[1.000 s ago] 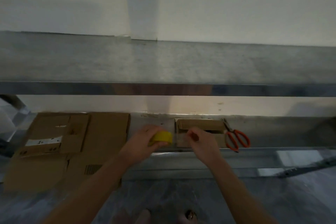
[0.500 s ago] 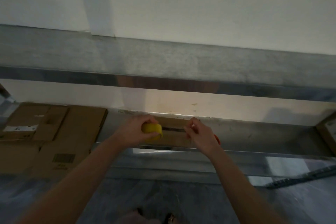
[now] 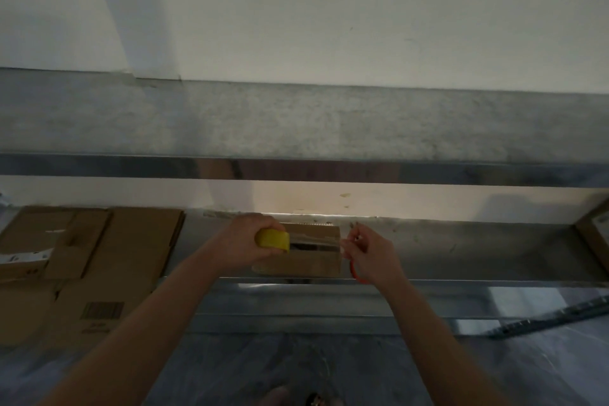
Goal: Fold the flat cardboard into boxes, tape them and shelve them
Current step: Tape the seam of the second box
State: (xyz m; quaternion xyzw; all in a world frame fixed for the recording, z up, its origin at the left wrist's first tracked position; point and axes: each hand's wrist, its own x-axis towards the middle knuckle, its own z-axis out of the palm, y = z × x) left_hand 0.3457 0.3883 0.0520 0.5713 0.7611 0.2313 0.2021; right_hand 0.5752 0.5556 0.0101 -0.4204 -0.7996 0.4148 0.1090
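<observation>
Dim room, white wall (image 3: 329, 10), metal shelf (image 3: 461, 250); we see the box (image 3: 306, 262) on its lower board, long axis left-right along the shelf, seam facing up. Left of the box lies flat cardboard (image 3: 131, 247); right of it, scissors (image 3: 354, 270), mostly hidden. Our left hand (image 3: 244, 241) grips the tape roll (image 3: 272, 239) over the box's left end, and our right hand (image 3: 369, 250) pinches the strip (image 3: 313, 239) at its right end.

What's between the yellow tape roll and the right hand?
In the head view, a pulled-out strip of clear tape spans from the tape roll to the right hand, over the small cardboard box.
</observation>
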